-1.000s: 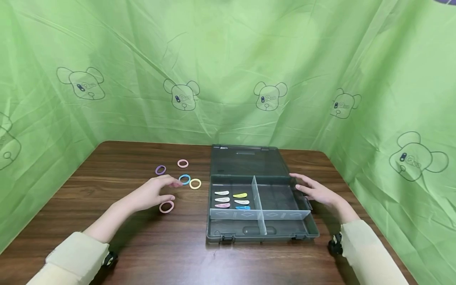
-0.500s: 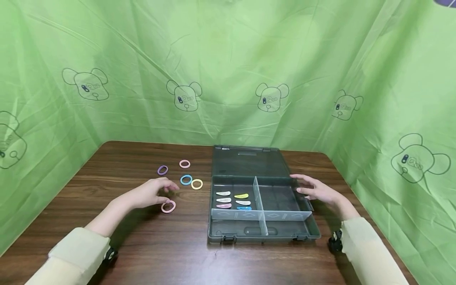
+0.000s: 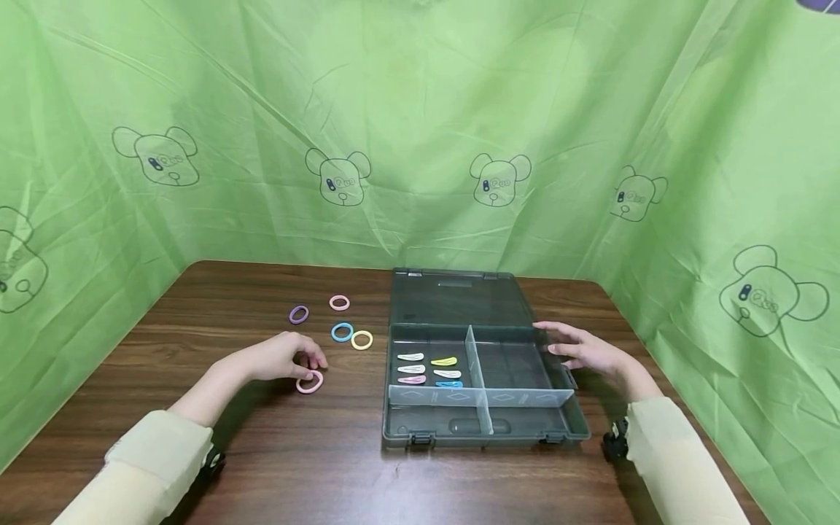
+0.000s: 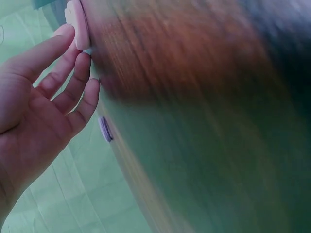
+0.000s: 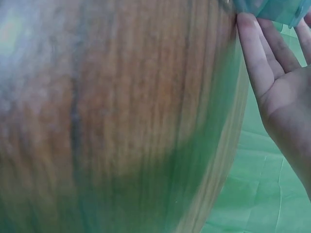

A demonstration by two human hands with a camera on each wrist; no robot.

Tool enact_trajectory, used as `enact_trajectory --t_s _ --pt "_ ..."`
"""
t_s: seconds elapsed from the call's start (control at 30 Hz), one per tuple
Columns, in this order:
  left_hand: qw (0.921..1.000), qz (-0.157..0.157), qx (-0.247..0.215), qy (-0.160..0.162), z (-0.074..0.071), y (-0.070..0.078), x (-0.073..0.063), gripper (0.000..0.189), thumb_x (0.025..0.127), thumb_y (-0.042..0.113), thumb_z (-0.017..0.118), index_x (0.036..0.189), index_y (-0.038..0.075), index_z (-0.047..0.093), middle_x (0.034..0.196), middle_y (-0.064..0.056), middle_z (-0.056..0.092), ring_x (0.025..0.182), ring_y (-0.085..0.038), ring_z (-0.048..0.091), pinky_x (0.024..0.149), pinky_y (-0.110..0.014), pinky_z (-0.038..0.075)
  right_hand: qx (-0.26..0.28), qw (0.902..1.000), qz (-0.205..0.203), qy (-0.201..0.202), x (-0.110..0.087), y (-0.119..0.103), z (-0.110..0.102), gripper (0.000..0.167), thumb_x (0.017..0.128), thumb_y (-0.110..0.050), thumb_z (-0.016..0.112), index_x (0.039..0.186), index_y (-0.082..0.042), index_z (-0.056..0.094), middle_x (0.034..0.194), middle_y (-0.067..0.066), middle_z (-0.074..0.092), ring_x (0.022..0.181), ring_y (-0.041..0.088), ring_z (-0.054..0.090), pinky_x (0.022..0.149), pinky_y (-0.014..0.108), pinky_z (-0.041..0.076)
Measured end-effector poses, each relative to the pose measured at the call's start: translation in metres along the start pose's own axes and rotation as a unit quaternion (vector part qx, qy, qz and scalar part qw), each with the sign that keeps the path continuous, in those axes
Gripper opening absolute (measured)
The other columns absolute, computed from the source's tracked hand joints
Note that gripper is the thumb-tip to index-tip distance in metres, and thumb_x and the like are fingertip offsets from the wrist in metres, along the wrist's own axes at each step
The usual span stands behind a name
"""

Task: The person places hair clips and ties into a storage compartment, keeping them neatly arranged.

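Note:
My left hand (image 3: 282, 357) pinches a pink hair tie (image 3: 321, 379) lying on the table, thumb on its near side and fingers curled in; the left wrist view shows the thumb against the same pink hair tie (image 4: 83, 26). Past the hand lie a purple hair tie (image 3: 292, 319), another pink hair tie (image 3: 339, 309), a blue hair tie (image 3: 342, 341) and a yellow hair tie (image 3: 362, 348). My right hand (image 3: 590, 354) rests its extended fingers on the right side of a grey see-through divided box (image 3: 515, 364), whose lid (image 3: 459, 299) lies folded back.
Several snap hair clips (image 3: 411, 370) in white, pink, yellow and blue lie in the box's back left compartment. Clear dividers (image 3: 475, 361) split the box. A wooden table (image 3: 295, 467) carries everything, with a green curtain (image 3: 420, 146) hanging around it.
My left hand has drawn back from beside the blue hair tie to the near pink one, its fingers closing in on it. The right hand stays at the box's side.

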State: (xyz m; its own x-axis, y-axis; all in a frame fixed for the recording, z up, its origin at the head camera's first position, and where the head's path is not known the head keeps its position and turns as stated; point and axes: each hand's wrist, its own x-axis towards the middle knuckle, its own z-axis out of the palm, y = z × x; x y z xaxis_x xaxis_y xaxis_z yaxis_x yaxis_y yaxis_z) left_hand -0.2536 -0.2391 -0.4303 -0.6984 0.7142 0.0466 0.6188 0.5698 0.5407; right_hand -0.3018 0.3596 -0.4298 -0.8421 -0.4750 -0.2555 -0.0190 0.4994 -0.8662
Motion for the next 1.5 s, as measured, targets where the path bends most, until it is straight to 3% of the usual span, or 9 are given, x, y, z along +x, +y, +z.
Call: enact_trajectory --t_s 0.3,0.67,0.93,1.17,1.5 --pt "0.9997 -0.024 0.0 -0.012 0.001 -0.001 0.004 0.012 0.076 0.007 0.074 0.081 0.016 0.068 0.077 0.009 0.061 0.069 -0.001 0.053 0.062 -0.021 0.046 0.016 0.9998 -0.003 -0.009 0.001 0.0 0.0 0.056 0.095 -0.025 0.054 0.147 -0.022 0.031 0.151 0.018 0.025 0.127 0.032 0.044 0.087 0.038 0.047" --pt "0.9996 -0.025 -0.001 -0.012 0.005 0.001 0.007 0.012 0.077 0.006 0.073 0.074 0.016 0.067 0.068 0.009 0.06 0.063 -0.002 0.052 0.058 -0.02 0.044 0.022 0.9997 -0.002 -0.005 0.001 0.001 0.002 0.054 0.097 -0.024 0.051 0.147 -0.026 0.03 0.154 0.014 0.02 0.132 0.036 0.037 0.09 0.041 0.045" --pt "0.9998 -0.019 -0.006 0.0 0.004 0.003 0.011 0.013 0.077 0.005 0.072 0.075 0.016 0.067 0.07 0.009 0.061 0.065 -0.001 0.052 0.06 -0.02 0.044 0.038 0.9991 -0.016 -0.007 -0.002 0.001 0.004 0.057 0.097 -0.023 0.051 0.149 -0.021 0.027 0.156 0.015 0.015 0.133 0.038 0.034 0.092 0.039 0.045" --pt "0.9997 -0.021 -0.004 0.009 -0.002 0.011 0.015 0.011 0.078 0.005 0.072 0.076 0.014 0.067 0.071 0.008 0.062 0.066 -0.002 0.053 0.062 -0.022 0.046 0.043 0.9989 -0.016 -0.008 -0.003 0.004 0.005 0.058 0.098 -0.023 0.05 0.15 -0.021 0.025 0.155 0.017 0.015 0.13 0.028 0.04 0.09 0.035 0.046" --pt "0.9995 -0.019 0.004 0.024 -0.017 0.028 0.023 0.01 0.079 0.007 0.072 0.077 0.014 0.066 0.072 0.009 0.059 0.066 -0.002 0.052 0.061 -0.021 0.046 0.059 0.9979 -0.016 -0.02 -0.002 0.002 0.003 0.06 0.097 -0.025 0.052 0.15 -0.021 0.024 0.154 0.019 0.018 0.131 0.036 0.038 0.09 0.037 0.047"
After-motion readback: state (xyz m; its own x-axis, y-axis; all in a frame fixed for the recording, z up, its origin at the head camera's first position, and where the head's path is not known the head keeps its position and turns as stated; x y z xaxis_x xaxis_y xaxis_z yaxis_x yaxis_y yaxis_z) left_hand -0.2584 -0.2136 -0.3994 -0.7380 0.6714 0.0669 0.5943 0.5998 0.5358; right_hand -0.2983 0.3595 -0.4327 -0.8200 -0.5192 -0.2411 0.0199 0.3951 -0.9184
